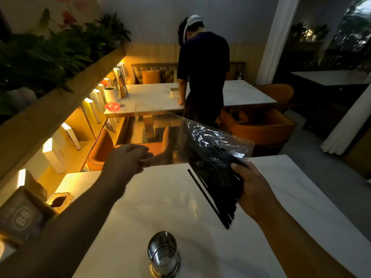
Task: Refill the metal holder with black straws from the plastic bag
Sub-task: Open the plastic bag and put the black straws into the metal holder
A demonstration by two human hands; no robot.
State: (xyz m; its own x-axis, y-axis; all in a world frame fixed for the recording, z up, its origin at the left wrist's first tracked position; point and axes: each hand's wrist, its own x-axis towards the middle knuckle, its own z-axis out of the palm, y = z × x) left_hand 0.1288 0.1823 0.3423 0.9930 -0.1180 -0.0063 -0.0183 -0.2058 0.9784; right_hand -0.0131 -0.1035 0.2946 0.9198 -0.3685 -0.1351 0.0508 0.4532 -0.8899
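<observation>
1. You are holding the clear plastic bag [202, 137] up over the white marble table [152, 199], your left hand [126, 159] pinching its loose, empty edge between thumb and fingertips.
2. Your right hand [254, 189] is closing around the bundle of black straws [216, 183] through the film — fingers curled on the far side, thumb on top — so the bundle is slanting down and towards you.
3. The lower ends of the straws are sticking out below your right hand, and one straw is sitting apart on the left edge of the bundle; whether those ends are already clear of the bag's mouth is hard to tell in this dim light.
4. The perforated metal holder [163, 254] is standing upright near the table's near edge, well below the bundle and between your forearms — it is looking empty from here.
5. The likely trouble: the stray straw is hanging loose, and if your right grip eases while the bundle is tilting downward, straws are likely to slide out onto the table or floor rather than into the holder.
6. The holder is narrow and light-looking, so lowering the fanned ends off-centre could be tipping it; the slack film in your left hand could also be snagging the straws.
</observation>
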